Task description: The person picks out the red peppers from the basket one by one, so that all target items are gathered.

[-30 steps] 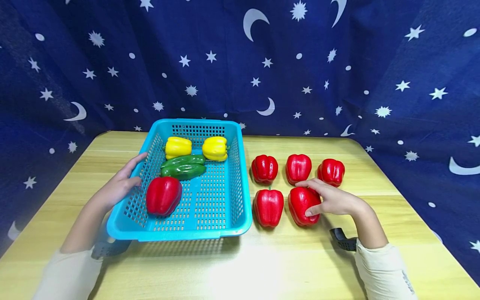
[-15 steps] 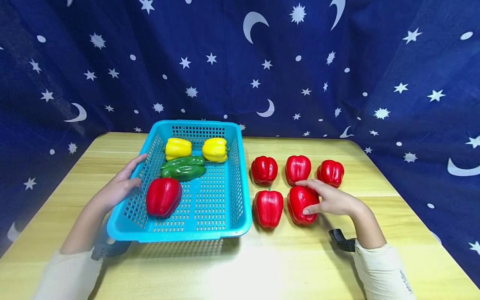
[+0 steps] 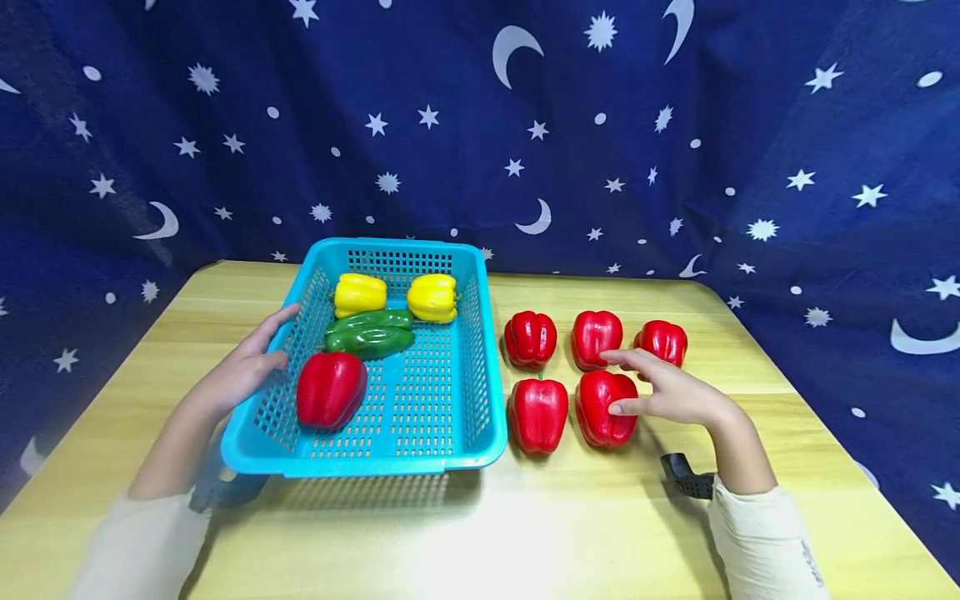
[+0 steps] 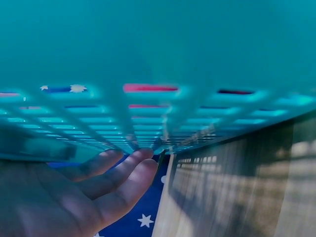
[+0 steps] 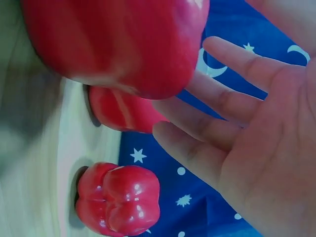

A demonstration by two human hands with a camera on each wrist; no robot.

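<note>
The blue plastic basket appears tilted, its near side over a shadow on the table. My left hand holds its left rim, with the thumb over the edge and fingers under the perforated base in the left wrist view. Inside are two yellow bell peppers, two green peppers and a red bell pepper. My right hand is spread over the near right red bell pepper on the table. In the right wrist view, the fingers are apart and loosely extended beside that pepper.
Another red bell pepper lies between the basket and the right hand. Behind stand three more: a left pepper, a middle pepper and a right pepper. A dark blue star-patterned curtain closes off the table's far edge.
My right hand has loosened from the near right red pepper, its fingers lifting and spreading away. The left hand and basket keep their place; the head view shifts slightly.
</note>
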